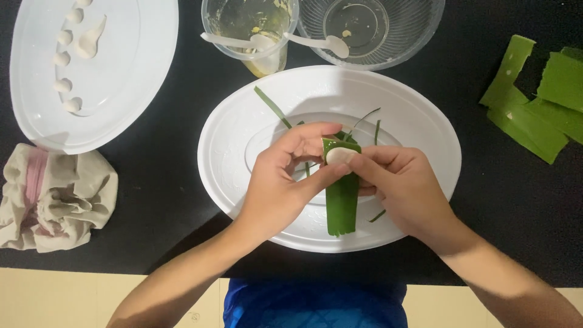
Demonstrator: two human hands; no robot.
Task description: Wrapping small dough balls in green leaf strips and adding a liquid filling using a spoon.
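Note:
Both my hands meet over a white oval plate (419,127). My left hand (282,182) and my right hand (404,185) together pinch a long green leaf strip (342,203) that hangs down toward me. A small white piece of dough (340,155) sits at the strip's top end, pressed between my fingertips. Thin green leaf trimmings (271,106) lie on the plate behind my hands.
A second white oval plate (133,73) at the back left carries several small white dough pieces. A clear plastic cup (249,30) and a clear bowl (370,27) with white spoons stand at the back. Cut green leaf pieces (534,103) lie right; a crumpled cloth (54,197) lies left.

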